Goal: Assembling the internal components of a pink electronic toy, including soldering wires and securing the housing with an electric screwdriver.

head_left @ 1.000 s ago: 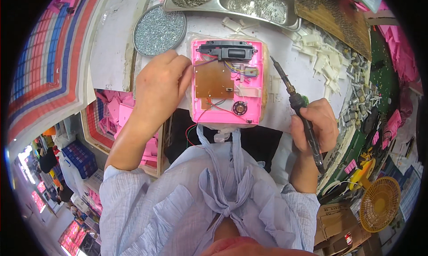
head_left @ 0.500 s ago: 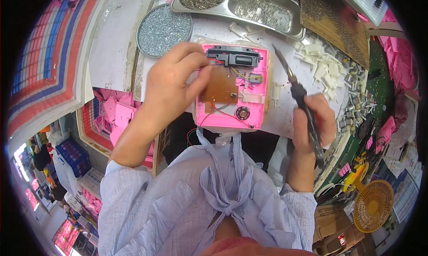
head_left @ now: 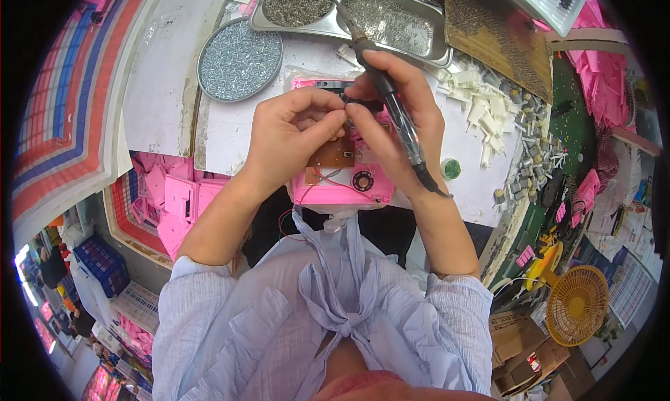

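Observation:
A pink plastic casing (head_left: 307, 194) lies before me, its inside facing up. It holds a brown circuit board (head_left: 326, 157), a round black speaker (head_left: 363, 181) and thin wires. My left hand (head_left: 289, 132) is closed over the casing, its thumb and finger pinching what looks like a thin wire. My right hand (head_left: 412, 111) grips a soldering iron (head_left: 399, 115) with a dark handle; the metal tip points up and away to the left. Its thumb and fingertip meet those of my left hand. Both hands hide much of the casing's upper part.
Beyond the casing are a round tray (head_left: 241, 59) of small silvery parts and a divided metal tray (head_left: 342, 32). White plastic pieces (head_left: 481, 111) and small metal parts are heaped at the right, near a small green round item (head_left: 450, 168). Pink parts (head_left: 183, 195) fill a left-hand bin.
My right hand has come left over the casing, and its fingertips now meet my left hand's. The soldering iron moved with it. The whole view has shifted slightly.

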Action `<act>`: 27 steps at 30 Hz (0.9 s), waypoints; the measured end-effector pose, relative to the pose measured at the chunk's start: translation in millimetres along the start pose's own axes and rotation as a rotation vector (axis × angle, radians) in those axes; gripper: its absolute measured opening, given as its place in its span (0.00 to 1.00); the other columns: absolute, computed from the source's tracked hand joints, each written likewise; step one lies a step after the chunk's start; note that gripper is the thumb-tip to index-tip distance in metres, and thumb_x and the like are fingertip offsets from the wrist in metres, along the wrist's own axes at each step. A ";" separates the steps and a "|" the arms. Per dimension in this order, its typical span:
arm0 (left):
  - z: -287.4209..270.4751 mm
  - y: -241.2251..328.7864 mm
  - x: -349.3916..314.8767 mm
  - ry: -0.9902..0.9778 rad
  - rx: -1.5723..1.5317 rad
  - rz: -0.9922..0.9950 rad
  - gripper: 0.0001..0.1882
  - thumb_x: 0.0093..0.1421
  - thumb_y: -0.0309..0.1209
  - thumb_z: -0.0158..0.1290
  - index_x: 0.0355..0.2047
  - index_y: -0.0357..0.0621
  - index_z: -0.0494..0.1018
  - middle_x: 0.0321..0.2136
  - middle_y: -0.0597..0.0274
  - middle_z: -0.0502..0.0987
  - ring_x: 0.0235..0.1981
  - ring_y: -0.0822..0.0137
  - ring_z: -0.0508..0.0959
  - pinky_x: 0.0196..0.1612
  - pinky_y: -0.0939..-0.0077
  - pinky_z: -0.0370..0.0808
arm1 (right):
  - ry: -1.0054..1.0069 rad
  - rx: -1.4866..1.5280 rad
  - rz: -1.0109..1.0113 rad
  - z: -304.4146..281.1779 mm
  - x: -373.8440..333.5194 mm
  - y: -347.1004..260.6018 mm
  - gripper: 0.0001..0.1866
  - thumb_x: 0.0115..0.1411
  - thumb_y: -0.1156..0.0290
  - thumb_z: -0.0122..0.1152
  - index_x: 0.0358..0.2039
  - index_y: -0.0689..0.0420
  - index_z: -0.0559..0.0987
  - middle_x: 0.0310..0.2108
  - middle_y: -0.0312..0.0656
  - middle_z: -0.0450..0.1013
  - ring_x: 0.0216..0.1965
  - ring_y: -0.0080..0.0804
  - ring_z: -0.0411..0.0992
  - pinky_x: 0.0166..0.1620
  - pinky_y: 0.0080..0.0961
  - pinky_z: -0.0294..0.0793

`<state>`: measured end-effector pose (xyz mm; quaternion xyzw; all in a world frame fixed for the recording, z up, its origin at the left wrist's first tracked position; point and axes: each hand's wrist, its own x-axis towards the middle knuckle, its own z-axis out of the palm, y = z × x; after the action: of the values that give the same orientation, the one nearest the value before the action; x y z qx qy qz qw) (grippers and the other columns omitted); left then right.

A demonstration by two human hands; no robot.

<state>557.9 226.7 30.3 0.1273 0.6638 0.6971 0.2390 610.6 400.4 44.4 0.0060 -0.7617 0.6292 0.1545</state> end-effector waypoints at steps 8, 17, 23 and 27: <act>-1.0 2.2 0.3 -0.011 0.077 0.024 0.05 0.64 0.24 0.61 0.39 0.35 0.80 0.28 0.66 0.83 0.27 0.82 0.79 0.30 0.87 0.75 | 0.051 -0.029 -0.027 3.7 -3.5 4.7 0.30 0.58 0.86 0.66 0.61 0.60 0.71 0.42 0.39 0.74 0.42 0.24 0.76 0.47 0.22 0.79; 1.8 5.8 1.1 0.038 0.392 0.280 0.05 0.61 0.24 0.63 0.36 0.36 0.80 0.27 0.62 0.82 0.25 0.78 0.80 0.27 0.83 0.76 | 0.087 0.003 -0.010 5.5 -7.5 0.2 0.31 0.57 0.86 0.66 0.61 0.61 0.70 0.41 0.38 0.74 0.41 0.23 0.75 0.47 0.22 0.77; 2.4 7.6 0.3 0.001 0.298 0.155 0.05 0.62 0.25 0.62 0.37 0.36 0.80 0.27 0.63 0.81 0.24 0.79 0.80 0.26 0.82 0.76 | 0.102 -0.074 -0.080 3.2 -6.5 8.0 0.29 0.56 0.86 0.65 0.59 0.59 0.72 0.38 0.38 0.73 0.39 0.25 0.74 0.45 0.23 0.76; 1.3 9.1 2.2 -0.038 0.023 -0.038 0.05 0.64 0.25 0.61 0.37 0.36 0.79 0.24 0.67 0.79 0.22 0.82 0.76 0.25 0.84 0.74 | 0.145 -0.069 -0.084 6.4 -10.9 10.4 0.28 0.52 0.86 0.64 0.55 0.57 0.76 0.35 0.41 0.73 0.36 0.31 0.75 0.41 0.26 0.75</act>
<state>555.2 228.9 39.1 0.1306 0.6694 0.6822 0.2636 617.4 394.4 30.8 -0.0132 -0.7689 0.5943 0.2356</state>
